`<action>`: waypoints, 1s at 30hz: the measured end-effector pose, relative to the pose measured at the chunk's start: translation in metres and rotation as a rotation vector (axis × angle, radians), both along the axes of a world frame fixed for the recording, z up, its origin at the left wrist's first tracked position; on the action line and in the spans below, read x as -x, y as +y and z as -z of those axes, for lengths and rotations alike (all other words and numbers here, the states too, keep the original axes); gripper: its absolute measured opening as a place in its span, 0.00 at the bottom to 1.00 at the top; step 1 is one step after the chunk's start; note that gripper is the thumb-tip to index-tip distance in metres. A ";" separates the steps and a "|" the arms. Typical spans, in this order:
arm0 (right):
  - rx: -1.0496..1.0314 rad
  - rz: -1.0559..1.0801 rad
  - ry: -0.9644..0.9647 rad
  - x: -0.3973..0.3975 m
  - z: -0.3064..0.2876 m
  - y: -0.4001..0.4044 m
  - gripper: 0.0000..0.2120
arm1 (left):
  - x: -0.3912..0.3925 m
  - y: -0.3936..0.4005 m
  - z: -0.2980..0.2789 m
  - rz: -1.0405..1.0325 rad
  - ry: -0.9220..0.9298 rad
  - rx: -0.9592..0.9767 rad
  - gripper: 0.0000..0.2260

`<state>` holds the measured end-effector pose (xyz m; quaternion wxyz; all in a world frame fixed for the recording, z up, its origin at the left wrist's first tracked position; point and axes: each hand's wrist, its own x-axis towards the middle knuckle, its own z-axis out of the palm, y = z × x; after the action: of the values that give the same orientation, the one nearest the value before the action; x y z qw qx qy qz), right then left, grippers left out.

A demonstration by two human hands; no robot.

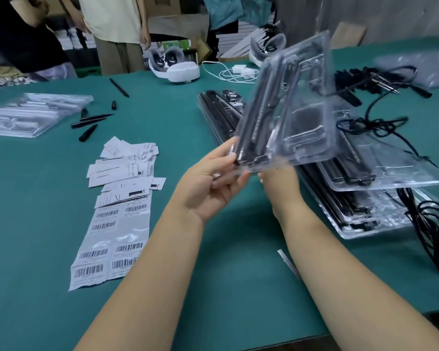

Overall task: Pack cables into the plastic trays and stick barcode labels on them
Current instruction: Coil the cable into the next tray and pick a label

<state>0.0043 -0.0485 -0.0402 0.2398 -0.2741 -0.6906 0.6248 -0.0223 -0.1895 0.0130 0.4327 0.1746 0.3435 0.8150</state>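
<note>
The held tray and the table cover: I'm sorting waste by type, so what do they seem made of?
The tray looks like thin clear glossy plastic: you see the black parts through it, and it catches glare. The table cover looks like matte green cloth or felt, without shine; which one I cannot tell.

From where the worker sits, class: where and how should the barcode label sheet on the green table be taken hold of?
Probably by its near end, from the worker's side. The barcode label sheet lies flat on the green table with that ragged end closest and bare cloth around it, while loose paper slips overlap its far end. Pinching a near corner should lift it without disturbing them.
</note>
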 end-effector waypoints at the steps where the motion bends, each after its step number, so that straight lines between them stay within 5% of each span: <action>1: 0.030 0.021 0.028 0.000 -0.001 -0.001 0.06 | 0.005 -0.011 0.002 -0.021 -0.010 -0.016 0.18; 6: 0.015 0.037 0.033 -0.002 -0.006 -0.003 0.08 | 0.027 -0.069 0.006 -0.178 0.001 -0.018 0.18; 10: 0.458 -0.002 0.127 0.002 -0.019 -0.006 0.10 | 0.041 -0.109 0.007 -0.345 0.051 0.069 0.19; 16: 0.913 -0.562 0.389 -0.015 -0.021 -0.006 0.36 | 0.050 -0.136 0.012 -0.507 0.010 0.190 0.20; 23: 1.334 -0.978 0.633 -0.025 -0.026 -0.004 0.25 | 0.054 -0.134 0.010 -0.508 -0.060 0.269 0.22; 26: 1.020 -0.772 0.552 -0.021 -0.031 -0.002 0.28 | 0.052 -0.129 0.009 -0.519 -0.039 0.331 0.17; 30: 0.113 -0.273 0.165 -0.009 -0.027 -0.016 0.25 | 0.050 -0.125 0.009 -0.529 -0.065 0.393 0.17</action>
<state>0.0129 -0.0645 -0.0131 0.1928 -0.1383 -0.6632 0.7098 -0.0728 -0.3147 0.0038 0.2421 -0.0336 0.5134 0.8226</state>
